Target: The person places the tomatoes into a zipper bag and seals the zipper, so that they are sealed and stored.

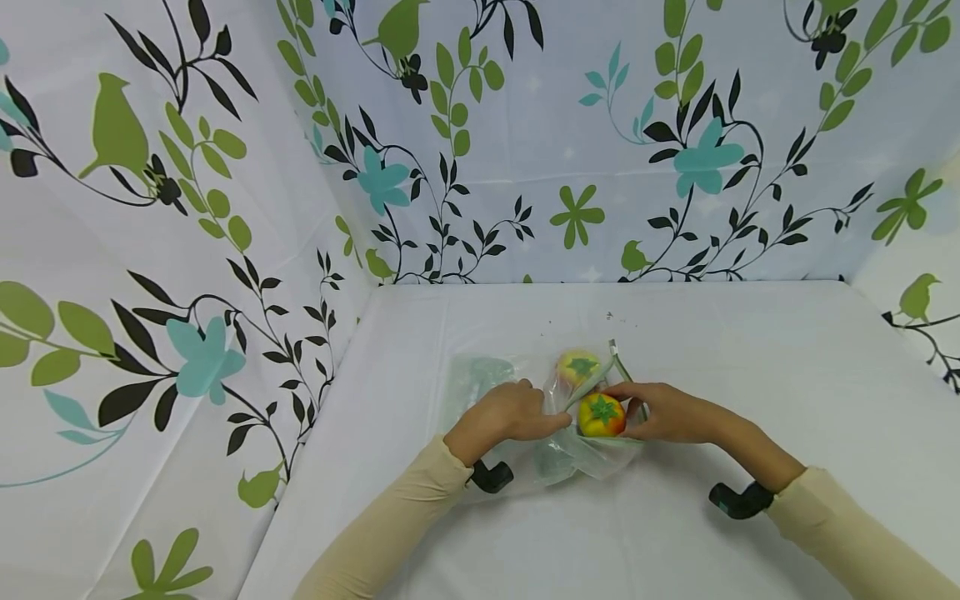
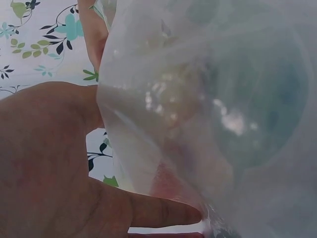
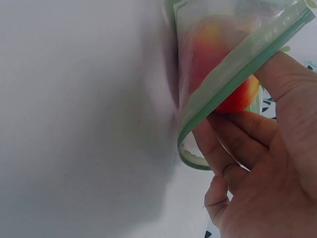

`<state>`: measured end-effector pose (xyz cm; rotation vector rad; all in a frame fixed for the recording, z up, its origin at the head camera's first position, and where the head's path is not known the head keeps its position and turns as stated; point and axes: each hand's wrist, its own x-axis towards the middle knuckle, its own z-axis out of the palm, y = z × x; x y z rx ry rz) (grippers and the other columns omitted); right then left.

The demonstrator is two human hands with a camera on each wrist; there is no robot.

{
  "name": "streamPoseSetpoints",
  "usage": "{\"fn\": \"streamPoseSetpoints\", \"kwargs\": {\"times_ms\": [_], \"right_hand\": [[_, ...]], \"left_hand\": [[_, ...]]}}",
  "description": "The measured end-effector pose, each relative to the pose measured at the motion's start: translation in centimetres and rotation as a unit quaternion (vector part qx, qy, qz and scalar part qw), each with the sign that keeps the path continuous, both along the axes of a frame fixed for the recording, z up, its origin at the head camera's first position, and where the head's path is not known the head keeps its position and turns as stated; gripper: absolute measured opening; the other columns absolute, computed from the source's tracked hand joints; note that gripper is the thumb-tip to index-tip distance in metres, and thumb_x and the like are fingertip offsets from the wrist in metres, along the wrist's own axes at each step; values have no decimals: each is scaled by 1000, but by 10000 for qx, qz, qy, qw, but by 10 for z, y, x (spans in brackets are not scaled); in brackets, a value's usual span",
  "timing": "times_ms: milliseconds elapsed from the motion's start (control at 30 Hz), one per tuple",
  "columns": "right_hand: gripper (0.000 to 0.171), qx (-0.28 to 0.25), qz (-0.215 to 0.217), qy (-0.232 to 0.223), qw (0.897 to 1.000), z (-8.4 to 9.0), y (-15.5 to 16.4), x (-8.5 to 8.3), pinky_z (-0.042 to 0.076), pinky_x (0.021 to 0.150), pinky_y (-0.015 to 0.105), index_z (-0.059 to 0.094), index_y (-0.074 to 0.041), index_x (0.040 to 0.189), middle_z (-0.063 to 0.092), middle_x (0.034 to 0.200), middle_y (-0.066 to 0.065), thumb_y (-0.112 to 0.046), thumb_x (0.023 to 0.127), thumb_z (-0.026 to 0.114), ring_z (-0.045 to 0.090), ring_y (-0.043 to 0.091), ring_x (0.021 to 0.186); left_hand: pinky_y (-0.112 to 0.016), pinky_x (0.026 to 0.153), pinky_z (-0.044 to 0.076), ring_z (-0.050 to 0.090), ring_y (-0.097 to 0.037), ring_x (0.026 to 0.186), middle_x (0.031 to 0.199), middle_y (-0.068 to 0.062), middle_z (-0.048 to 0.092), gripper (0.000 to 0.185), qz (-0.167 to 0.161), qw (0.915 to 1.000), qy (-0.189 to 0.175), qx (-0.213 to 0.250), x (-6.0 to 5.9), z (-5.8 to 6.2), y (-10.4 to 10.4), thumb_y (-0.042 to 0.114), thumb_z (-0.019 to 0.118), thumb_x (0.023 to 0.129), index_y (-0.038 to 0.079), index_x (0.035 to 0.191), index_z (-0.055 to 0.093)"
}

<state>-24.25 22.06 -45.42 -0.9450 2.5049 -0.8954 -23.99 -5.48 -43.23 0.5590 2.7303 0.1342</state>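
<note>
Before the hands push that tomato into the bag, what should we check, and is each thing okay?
1. Bag mouth open: ok. The green zip edge of the plastic bag gapes.
2. Right hand holds the red-yellow tomato: ok, fingers curl round it at the mouth.
3. Left hand holds the bag: ok, it pinches the plastic.
4. Tomato fully inside: not ok, it sits at the opening.
5. Room inside: cannot tell. A second tomato lies just behind; whether it is in the bag is unclear.
6. Bag resting on the table: ok.
</note>
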Motion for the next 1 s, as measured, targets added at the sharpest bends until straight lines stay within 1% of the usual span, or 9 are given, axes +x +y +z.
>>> {"fn": "streamPoseSetpoints", "kwargs": {"times_ms": [200,333,433,600,667,733,833,933,1000], "right_hand": [[64,-50,-56,-108,9999,-1,0,0,52,87,36,50,-7,144,60,125,6,-19,88,78,58,23,102],[63,-56,14,20,10000,1,0,1,53,85,36,51,-7,143,60,126,5,-23,88,78,58,22,101],[63,-42,36,102,9999,2,1,2,53,83,35,52,-7,142,61,124,4,-28,88,79,59,23,101],[62,-3,-159,25,9999,5,9,5,53,84,36,53,-7,141,62,122,4,-32,90,77,58,24,102],[58,-8,-331,31,9994,7,13,8,53,84,35,55,-8,139,62,122,3,-34,91,75,58,23,103],[51,-64,-487,145,9987,8,18,12,52,83,35,59,-8,132,63,118,2,-37,93,73,59,21,102],[36,-83,-871,316,9957,11,24,21,52,78,33,62,-12,113,64,104,-2,-42,94,69,60,18,96],[33,-7,-1297,282,9912,13,26,33,51,70,32,59,-15,99,61,90,-4,-47,95,65,58,18,86],[35,63,-1588,132,9872,14,25,42,49,65,32,58,-15,95,59,84,-3,-50,96,63,56,18,80]], "left_hand": [[-39,88,48,60,-27,107,131,-13,58,78,-3,10000,-8,-23,0,0,0,69,40,91,6,130,66],[-38,87,49,61,-27,105,129,-13,59,79,0,10000,19,-28,-1,0,0,69,41,91,5,129,66],[-38,85,49,62,-26,101,125,-13,60,78,-18,10000,35,15,0,0,0,69,42,91,4,127,67],[-38,82,49,62,-25,95,119,-13,62,79,-65,10000,21,55,0,1,2,70,42,91,4,125,67],[-38,82,49,62,-24,94,119,-12,62,79,-41,10000,-8,53,0,2,2,71,43,90,4,125,67],[-38,82,50,61,-24,95,121,-12,61,80,-3,10000,-33,47,0,3,3,71,43,90,5,126,67],[-39,83,50,61,-26,97,125,-14,60,82,53,9999,-61,90,0,3,3,73,43,90,4,128,66],[-41,83,49,60,-28,97,126,-16,58,86,92,9999,-60,119,0,3,2,76,41,88,5,129,66],[-41,83,49,60,-28,97,125,-16,58,90,75,9999,-50,116,0,4,1,80,38,87,6,129,66]]}}
